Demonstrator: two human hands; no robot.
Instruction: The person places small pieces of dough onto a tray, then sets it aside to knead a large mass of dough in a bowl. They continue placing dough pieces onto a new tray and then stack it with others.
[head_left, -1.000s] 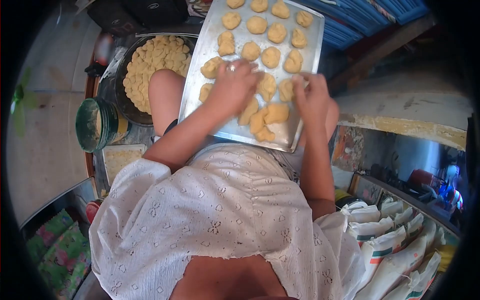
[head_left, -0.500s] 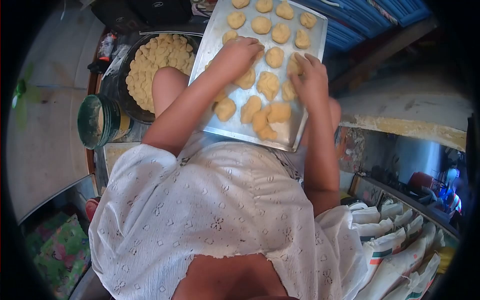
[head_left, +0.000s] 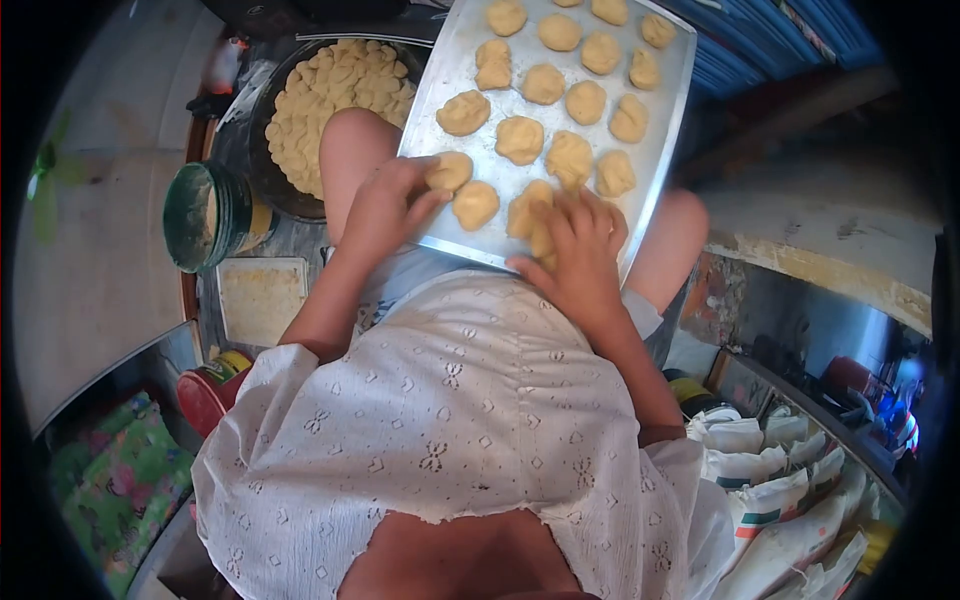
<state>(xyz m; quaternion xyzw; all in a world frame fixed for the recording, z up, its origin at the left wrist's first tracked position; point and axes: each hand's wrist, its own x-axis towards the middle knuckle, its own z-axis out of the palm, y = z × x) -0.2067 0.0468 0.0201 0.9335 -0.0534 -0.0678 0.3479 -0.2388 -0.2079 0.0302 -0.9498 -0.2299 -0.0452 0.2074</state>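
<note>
A metal baking tray (head_left: pixel 460 120) rests across my lap, with rows of flattened tan dough pieces on it. At its near left corner, my left hand (head_left: pixel 385 210) has its fingers and thumb around the left end of a dough piece (head_left: pixel 452 171). Just beside that lies another dough piece (head_left: pixel 476 205). Over the near right part of the tray, my right hand (head_left: pixel 583 250) is curled down on dough (head_left: pixel 532 210), which its fingers partly cover. A lumpy dough piece (head_left: pixel 569 158) lies just beyond those fingers.
On the left, a large black basin (head_left: pixel 258 165) holds many small dough lumps. A green bucket (head_left: pixel 190 218) stands near it, with a pale square board (head_left: pixel 262 300) below. A red container (head_left: pixel 205 395) is by my left side. White sacks (head_left: pixel 770 490) stand at the lower right.
Both hands have drawn back toward the tray's near edge, the left from mid-tray to the corner, the right onto the near dough. The tray appears shifted right and up in view.
</note>
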